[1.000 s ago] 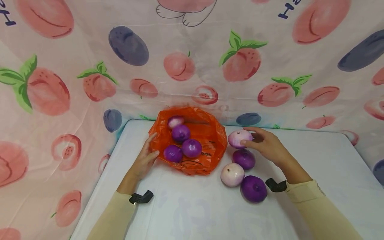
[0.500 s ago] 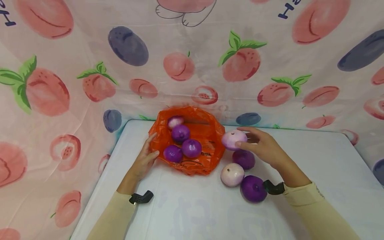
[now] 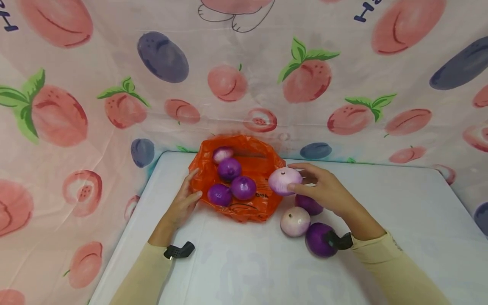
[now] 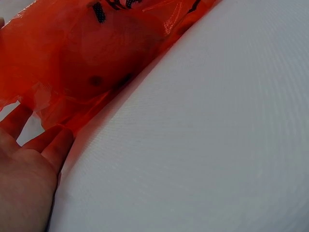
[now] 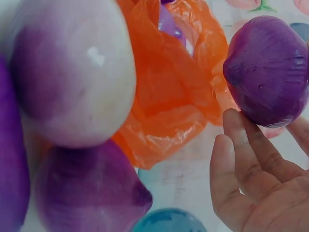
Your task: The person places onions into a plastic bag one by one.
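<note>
Currently the right hand [image 3: 325,188] has its fingers and thumb curled round the held onion [image 3: 281,182], which looks pale in the head view and purple on the side seen from the right wrist. It is at the right rim of the orange bag [image 3: 248,146], overlapping it in the head view; whether the two touch I cannot tell. The left hand [image 3: 184,202] touches the bag's left side, thumb and fingers spread apart, though whether they pinch the film is unclear. Inside the bag lie three purple onions [image 3: 244,188], with a paler onion [image 3: 223,155] behind them. To the bag's right, on the white worktop [image 3: 228,262], sit a purple onion [image 3: 307,205] partly hidden by the right hand, a whitish onion [image 3: 295,221], and, farthest from the bag, a dark purple onion [image 3: 316,240] partly covered by a black wrist device [image 3: 340,241]. Behind the bag hangs a fruit-printed cloth [image 3: 244,114]
</note>
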{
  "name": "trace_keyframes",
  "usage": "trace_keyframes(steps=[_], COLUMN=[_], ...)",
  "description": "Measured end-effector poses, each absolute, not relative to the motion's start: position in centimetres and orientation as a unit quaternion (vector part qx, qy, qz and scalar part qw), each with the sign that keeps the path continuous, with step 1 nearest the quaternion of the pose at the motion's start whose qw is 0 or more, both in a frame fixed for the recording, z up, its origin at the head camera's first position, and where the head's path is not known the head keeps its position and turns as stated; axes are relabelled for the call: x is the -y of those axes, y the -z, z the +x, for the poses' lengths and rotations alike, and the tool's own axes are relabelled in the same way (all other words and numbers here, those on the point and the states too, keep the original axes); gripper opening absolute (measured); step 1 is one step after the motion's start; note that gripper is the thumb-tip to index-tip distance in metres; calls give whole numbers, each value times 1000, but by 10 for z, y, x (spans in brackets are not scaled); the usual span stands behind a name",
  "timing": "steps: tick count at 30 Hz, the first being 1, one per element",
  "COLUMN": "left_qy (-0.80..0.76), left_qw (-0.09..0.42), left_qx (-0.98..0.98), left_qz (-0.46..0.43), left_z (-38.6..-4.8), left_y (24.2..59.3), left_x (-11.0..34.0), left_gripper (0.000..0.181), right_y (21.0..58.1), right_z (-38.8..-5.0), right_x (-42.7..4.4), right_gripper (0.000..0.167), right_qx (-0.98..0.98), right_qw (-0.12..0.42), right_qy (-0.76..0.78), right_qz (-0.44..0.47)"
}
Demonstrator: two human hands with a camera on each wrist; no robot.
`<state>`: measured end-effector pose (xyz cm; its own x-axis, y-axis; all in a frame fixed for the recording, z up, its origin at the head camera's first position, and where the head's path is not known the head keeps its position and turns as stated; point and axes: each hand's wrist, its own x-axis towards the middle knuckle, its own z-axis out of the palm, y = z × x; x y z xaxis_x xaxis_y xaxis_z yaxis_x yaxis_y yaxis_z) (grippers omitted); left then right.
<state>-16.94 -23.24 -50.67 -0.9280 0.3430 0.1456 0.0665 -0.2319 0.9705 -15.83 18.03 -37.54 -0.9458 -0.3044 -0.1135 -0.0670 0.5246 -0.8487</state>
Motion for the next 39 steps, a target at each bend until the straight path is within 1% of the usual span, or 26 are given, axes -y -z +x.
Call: trace_keyframes(steps=[14, 20, 27, 39], left_qy=[-769, -766, -768, -767], left_qw=[95, 92, 92, 93], left_qx=[-610, -612, -611, -612], left_qz=[165, 172, 172, 171], left_z=[-170, -170, -169, -169], left_y=[507, 508, 506, 505], left_x=[234, 234, 233, 233], left_gripper=[73, 72, 72, 72], right_y=[374, 377, 384, 398], right_z=[-157, -156, -157, -162], right_x=[-153, -136, -118, -94], right_gripper=[60, 56, 59, 62], right_qx=[-851, -831, -817, -828], right_qw=[115, 132, 149, 171], right_qy=[493, 517, 530, 512], right_qz=[-141, -158, -172, -155])
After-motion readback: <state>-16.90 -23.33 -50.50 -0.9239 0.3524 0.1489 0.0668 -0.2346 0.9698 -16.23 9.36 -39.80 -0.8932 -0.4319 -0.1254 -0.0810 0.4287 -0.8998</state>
